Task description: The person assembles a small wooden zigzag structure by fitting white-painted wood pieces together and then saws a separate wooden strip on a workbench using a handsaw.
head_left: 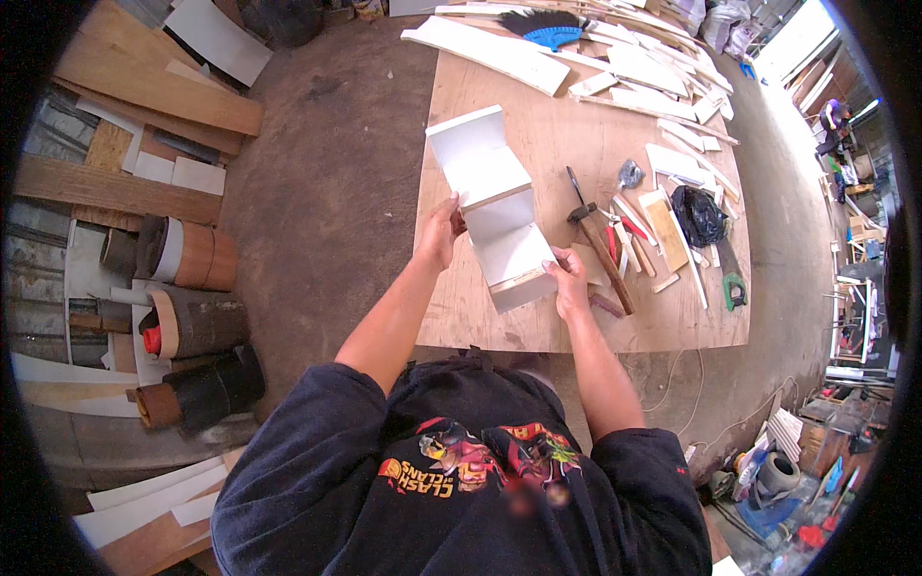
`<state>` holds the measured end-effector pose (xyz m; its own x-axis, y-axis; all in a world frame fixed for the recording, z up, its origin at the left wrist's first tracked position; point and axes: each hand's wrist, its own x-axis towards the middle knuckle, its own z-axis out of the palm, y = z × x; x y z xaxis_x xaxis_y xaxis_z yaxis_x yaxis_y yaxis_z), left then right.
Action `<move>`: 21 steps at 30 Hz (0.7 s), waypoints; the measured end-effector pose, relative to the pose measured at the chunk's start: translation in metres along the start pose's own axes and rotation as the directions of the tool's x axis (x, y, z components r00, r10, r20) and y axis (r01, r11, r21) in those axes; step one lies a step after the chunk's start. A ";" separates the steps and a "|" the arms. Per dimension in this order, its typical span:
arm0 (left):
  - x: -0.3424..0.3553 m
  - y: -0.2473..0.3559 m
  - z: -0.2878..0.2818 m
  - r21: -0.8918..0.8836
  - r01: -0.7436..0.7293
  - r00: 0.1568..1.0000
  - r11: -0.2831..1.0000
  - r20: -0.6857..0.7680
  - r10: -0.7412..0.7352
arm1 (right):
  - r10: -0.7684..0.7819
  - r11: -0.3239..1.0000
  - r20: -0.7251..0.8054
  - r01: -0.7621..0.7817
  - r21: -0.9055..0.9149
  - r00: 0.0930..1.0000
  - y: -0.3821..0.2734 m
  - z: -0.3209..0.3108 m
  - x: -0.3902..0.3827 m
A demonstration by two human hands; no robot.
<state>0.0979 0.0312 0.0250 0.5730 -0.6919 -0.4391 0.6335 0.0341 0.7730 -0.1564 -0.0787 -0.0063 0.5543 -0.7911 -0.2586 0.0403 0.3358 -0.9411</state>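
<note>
Far left of the box (493, 206), well off the plywood table (499, 322), rolls of veneer (182, 254) and stacked boards (144, 77) lay on the concrete floor. The left hand (442, 233) gripped the box's left edge about midway along, thumb on top and fingers curled under out of sight, so the box stood just to the right of that hand and touching it. The box itself was a white stepped piece of panels, lying on the near left part of the table and slanting from upper left to lower right. The right hand (569, 278) pinched the box's lower right corner, fingers closed on its edge, the box up and to the left of that hand. Just right of the box lay a hammer (603, 252), close beside the right hand. Further right of the box sat pliers with red handles (626, 230), a black bag (698, 215) and white offcuts (672, 163). Beyond the box, at the table's far end, lay a blue brush (549, 31).
</note>
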 end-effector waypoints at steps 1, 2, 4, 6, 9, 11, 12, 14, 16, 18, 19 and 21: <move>-0.003 0.009 0.008 0.000 0.003 1.000 1.000 0.000 -0.003 | 0.032 0.998 -0.013 -0.031 0.062 0.999 -0.002 0.002 0.000; -0.006 0.019 0.015 0.026 -0.020 0.999 0.999 0.036 0.019 | 0.063 0.990 -0.020 -0.060 0.124 0.998 -0.004 0.004 0.001; -0.001 0.027 0.021 0.051 -0.042 0.997 0.998 0.074 0.038 | 0.096 0.978 -0.024 -0.089 0.191 0.995 -0.002 0.003 0.005; 0.008 0.034 0.022 0.069 -0.047 0.989 0.996 0.141 0.037 | 0.126 0.959 -0.023 -0.116 0.257 0.992 -0.005 0.006 0.009; 0.017 0.042 0.028 0.120 -0.043 0.986 0.992 0.166 0.023 | 0.108 0.953 -0.028 -0.095 0.287 0.994 -0.014 0.010 0.012; 0.017 0.045 0.034 0.114 -0.054 0.985 0.992 0.171 0.035 | 0.119 0.940 -0.038 -0.100 0.325 0.992 -0.021 0.011 0.013; 0.016 0.047 0.037 0.107 -0.067 0.984 0.992 0.172 0.047 | 0.118 0.940 -0.041 -0.098 0.326 0.992 -0.024 0.012 0.014; 0.011 0.052 0.045 0.123 -0.067 0.984 0.990 0.173 0.045 | 0.105 0.952 -0.072 -0.079 0.297 0.992 -0.030 0.013 0.014; 0.008 0.053 0.049 0.140 -0.069 0.984 0.988 0.173 0.044 | 0.109 0.948 -0.072 -0.081 0.308 0.991 -0.034 0.012 0.013; 0.008 0.053 0.049 0.127 -0.057 0.985 0.990 0.168 0.036 | 0.113 0.944 -0.070 -0.085 0.319 0.991 -0.034 0.012 0.014; 0.009 0.051 0.048 0.128 -0.058 0.985 0.990 0.169 0.036 | 0.115 0.939 -0.068 -0.086 0.334 0.991 -0.032 0.011 0.015; 0.011 0.047 0.043 0.060 -0.057 0.982 0.997 0.184 0.045 | 0.117 0.933 -0.064 -0.087 0.350 0.991 -0.029 0.011 0.017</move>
<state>0.1120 -0.0059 0.0759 0.4960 -0.8103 -0.3122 0.5671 0.0301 0.8231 -0.1393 -0.0967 0.0190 0.5012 -0.7774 -0.3801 0.2797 0.5612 -0.7790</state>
